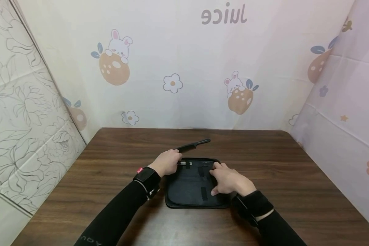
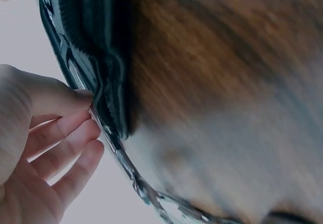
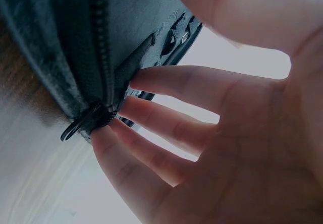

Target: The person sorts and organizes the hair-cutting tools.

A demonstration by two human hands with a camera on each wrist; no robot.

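Note:
A black zip case (image 1: 187, 191) lies unfolded on the brown table, with dark straps inside. My left hand (image 1: 168, 162) is at its upper left corner. Thumb and fingers there pinch slim silver scissors (image 2: 133, 176); a ridged blade (image 1: 186, 163) passes under a small loop in the case, while part of the handle is hidden by the hand. My right hand (image 1: 229, 178) rests on the right side of the case. In the right wrist view its fairly straight fingers (image 3: 171, 82) touch the case near the zipper (image 3: 103, 57) and its pull, with the thumb spread apart.
Behind the left hand lies a black comb (image 1: 194, 146) with a slim handle, its near end hidden. The wooden table (image 1: 264, 157) reaches back to a printed curtain (image 1: 178, 51), with more fabric at both sides.

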